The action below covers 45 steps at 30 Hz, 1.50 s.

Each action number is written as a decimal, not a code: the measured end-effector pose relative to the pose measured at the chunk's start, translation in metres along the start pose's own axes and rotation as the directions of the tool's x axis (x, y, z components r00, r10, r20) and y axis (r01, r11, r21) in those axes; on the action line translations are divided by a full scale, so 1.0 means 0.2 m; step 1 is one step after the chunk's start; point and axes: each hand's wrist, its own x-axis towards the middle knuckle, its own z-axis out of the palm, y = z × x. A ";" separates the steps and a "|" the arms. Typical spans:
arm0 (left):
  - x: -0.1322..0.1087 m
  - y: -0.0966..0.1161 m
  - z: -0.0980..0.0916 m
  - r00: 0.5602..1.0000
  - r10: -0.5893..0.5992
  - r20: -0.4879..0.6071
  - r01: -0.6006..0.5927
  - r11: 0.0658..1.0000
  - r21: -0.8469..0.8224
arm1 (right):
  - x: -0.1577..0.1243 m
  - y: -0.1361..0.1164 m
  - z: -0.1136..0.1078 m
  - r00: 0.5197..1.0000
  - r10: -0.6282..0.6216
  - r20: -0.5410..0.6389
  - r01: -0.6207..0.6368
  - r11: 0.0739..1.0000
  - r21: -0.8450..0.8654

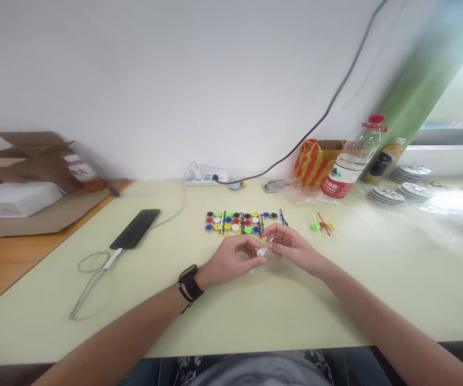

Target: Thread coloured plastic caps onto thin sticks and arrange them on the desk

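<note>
My left hand [235, 258], with a black watch [191, 281] on its wrist, pinches a small white plastic piece [261, 252] between thumb and fingers. Close beside it, my right hand [289, 246] has its thumb and fingers pressed together at a thin whitish bit, too small to name. Just beyond both hands lie rows of small round coloured discs [236, 220] with thin coloured sticks among them. A blue stick [283, 217] lies at the right end of the rows. Farther right are a green piece, a red stick piece [323, 226] and a yellow disc [331, 227].
A black phone [135, 229] with a cable lies at left, near an open cardboard box [42, 161]. Along the wall stand a power strip [205, 179], a striped bag [308, 163] and a large bottle [347, 166]. Stacked metal discs [386, 197] are at right.
</note>
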 end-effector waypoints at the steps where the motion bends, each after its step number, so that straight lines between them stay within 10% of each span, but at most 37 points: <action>1: 0.00 0.00 0.00 1.000 -0.013 0.006 0.013 0.999 -0.039 | 0.00 0.00 0.00 1.000 -0.004 -0.010 0.004 1.000 -0.002; 13: 0.03 -0.10 -0.03 0.983 -0.145 -0.109 0.126 0.978 -0.164 | 0.00 0.05 0.00 0.950 -0.272 -0.154 0.170 0.864 -0.475; 22: 0.03 -0.10 -0.04 0.977 -0.179 -0.115 0.147 0.960 -0.239 | -0.01 0.06 0.03 0.950 -0.254 -0.183 0.181 0.922 -0.342; 30: 0.03 -0.09 -0.04 0.973 -0.185 -0.137 0.152 0.963 -0.224 | 0.00 0.05 -0.04 0.998 0.020 -0.054 -0.024 0.998 -0.064; 45: 0.02 -0.09 -0.04 0.978 -0.198 -0.070 0.174 0.951 -0.256 | 0.02 0.06 0.04 0.986 -0.125 -0.107 0.088 0.950 -0.299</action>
